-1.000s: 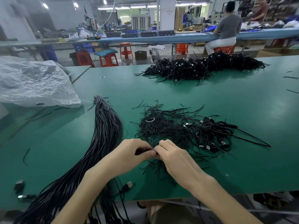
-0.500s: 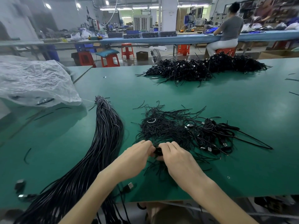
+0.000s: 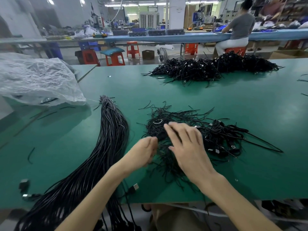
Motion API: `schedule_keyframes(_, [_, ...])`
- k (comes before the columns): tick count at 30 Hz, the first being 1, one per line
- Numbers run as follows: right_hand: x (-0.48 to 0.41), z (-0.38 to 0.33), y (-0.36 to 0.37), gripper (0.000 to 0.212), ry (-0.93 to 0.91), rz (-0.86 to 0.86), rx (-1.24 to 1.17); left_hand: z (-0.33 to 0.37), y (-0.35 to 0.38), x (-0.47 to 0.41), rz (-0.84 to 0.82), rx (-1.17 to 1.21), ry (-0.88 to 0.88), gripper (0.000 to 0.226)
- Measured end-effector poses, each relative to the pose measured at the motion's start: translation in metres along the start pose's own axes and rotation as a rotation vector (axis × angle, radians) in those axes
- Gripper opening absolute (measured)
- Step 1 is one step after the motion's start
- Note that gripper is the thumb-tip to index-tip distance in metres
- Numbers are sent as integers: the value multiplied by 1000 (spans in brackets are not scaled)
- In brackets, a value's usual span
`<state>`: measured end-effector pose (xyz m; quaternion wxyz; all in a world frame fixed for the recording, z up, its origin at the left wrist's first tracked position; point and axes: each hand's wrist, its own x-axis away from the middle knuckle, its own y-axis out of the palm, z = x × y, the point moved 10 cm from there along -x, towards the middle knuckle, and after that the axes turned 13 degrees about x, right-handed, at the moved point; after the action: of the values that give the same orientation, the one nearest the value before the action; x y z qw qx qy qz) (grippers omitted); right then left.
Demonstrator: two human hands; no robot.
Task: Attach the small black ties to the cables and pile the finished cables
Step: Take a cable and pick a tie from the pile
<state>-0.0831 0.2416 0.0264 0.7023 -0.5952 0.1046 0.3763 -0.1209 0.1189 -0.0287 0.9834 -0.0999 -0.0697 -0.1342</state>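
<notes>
Black ties are heaped mid-table beside the long cables, and the right hand, pinched to the left hand a moment ago, is now spread flat over them, so a new tie is likely wanted, though the curled left hand's hold cannot be told.

Green table — holding a cable bundle, tangled ties, a far cable pile, plastic sheeting.

We are on a factory assembly floor: our long green worktable carries heaps of black cables, and beyond it runs another long bench with machines, blue bins, orange plastic stools and a seated worker far right.
</notes>
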Motion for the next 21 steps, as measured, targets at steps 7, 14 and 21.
schedule_keyframes(7, [16, 40, 66, 42, 389, -397, -174, -28, -32, -15, 264, 334, 104, 37])
schedule_keyframes(14, [11, 46, 92, 10, 419, -439, -203, -38, -15, -17, 264, 218, 135, 38])
schedule_keyframes(21, [-2, 57, 67, 5, 547, -159, -427, -42, -17, -17, 271, 272, 133, 37])
